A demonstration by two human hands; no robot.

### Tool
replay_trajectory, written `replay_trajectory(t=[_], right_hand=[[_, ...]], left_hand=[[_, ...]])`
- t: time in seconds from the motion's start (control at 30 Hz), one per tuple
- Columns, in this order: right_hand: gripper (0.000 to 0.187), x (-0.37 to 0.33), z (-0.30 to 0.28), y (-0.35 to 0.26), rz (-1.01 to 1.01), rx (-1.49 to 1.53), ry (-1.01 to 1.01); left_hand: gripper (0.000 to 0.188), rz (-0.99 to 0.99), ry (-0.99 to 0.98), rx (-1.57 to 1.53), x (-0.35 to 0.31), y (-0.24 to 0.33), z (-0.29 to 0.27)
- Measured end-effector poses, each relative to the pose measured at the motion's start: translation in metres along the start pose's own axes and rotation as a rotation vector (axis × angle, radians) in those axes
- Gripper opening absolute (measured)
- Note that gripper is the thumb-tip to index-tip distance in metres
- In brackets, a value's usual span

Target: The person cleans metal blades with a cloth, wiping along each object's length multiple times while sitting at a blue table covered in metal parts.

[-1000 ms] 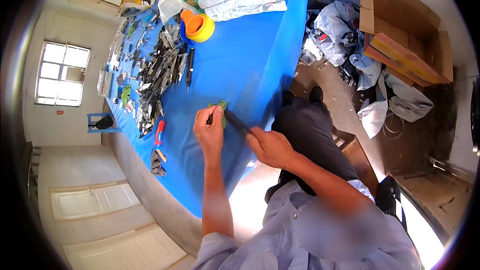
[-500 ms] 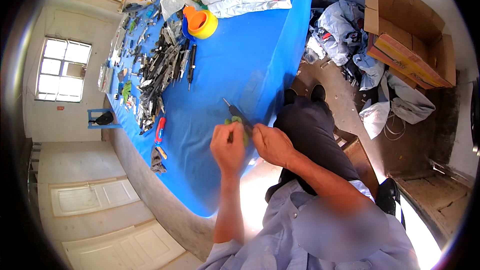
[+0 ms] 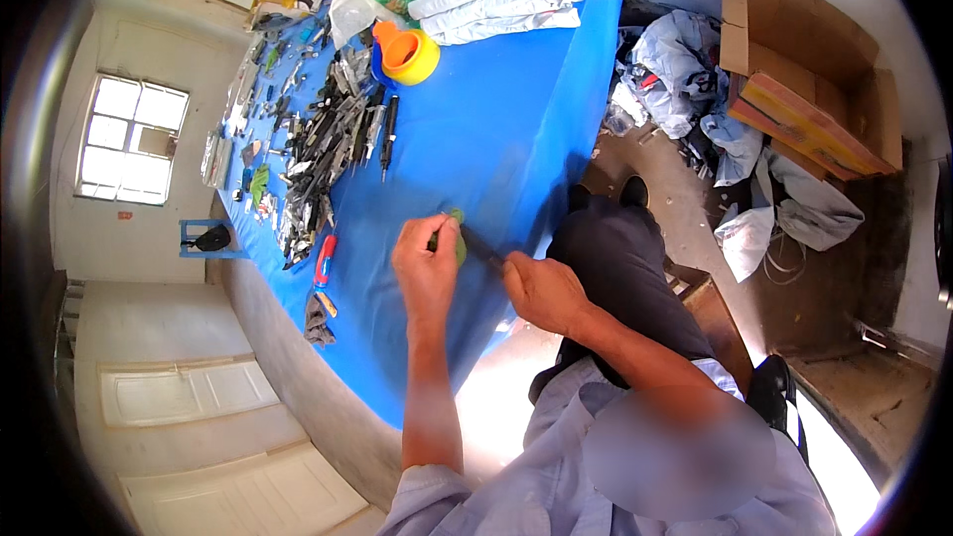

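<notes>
The left hand (image 3: 423, 256) has moved forward, pinching a green wad (image 3: 460, 250), the right hand (image 3: 546, 291) clasping a stiff-looking tool (image 3: 482, 247) by its near end, probably the surest hold.

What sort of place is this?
Probably a small, improvised workshop or sorting room. A blue-covered table bears a heap of slim dark and metallic pieces, the right hand holds a dark slim tool, and an open cardboard box stands off to the right.
</notes>
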State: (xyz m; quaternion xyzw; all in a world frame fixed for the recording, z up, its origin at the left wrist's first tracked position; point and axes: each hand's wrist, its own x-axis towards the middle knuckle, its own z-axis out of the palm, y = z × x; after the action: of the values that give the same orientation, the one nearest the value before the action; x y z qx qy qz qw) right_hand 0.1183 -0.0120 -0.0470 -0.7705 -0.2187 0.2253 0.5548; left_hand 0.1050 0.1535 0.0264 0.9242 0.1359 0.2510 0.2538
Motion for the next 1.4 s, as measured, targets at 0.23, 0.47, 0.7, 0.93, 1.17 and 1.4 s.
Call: replay_trajectory(t=[0.23,0.47,0.7,0.93,1.17,1.4], right_hand=[[0.026,-0.001,0.003,0.006,-0.095,-0.203,0.046],[0.025,-0.003,0.01,0.011,-0.17,-0.248,0.086],[0.024,-0.005,0.004,0.008,-0.248,-0.287,0.105],[0.026,-0.004,0.004,0.013,-0.288,-0.298,0.112],[0.024,-0.003,0.002,0.012,-0.286,-0.272,0.127],[0.024,-0.003,0.004,0.011,-0.311,-0.266,0.131]], left_hand=[[0.007,0.091,-0.139,0.08,-0.022,0.011,0.007],[0.008,-0.142,-0.076,0.037,-0.017,0.0,-0.019],[0.008,0.103,-0.129,0.116,0.0,-0.018,-0.013],[0.005,0.263,-0.235,0.253,-0.021,0.005,-0.013],[0.01,0.169,-0.143,0.187,-0.016,0.007,-0.024],[0.008,0.229,-0.182,0.126,-0.01,-0.004,-0.008]])
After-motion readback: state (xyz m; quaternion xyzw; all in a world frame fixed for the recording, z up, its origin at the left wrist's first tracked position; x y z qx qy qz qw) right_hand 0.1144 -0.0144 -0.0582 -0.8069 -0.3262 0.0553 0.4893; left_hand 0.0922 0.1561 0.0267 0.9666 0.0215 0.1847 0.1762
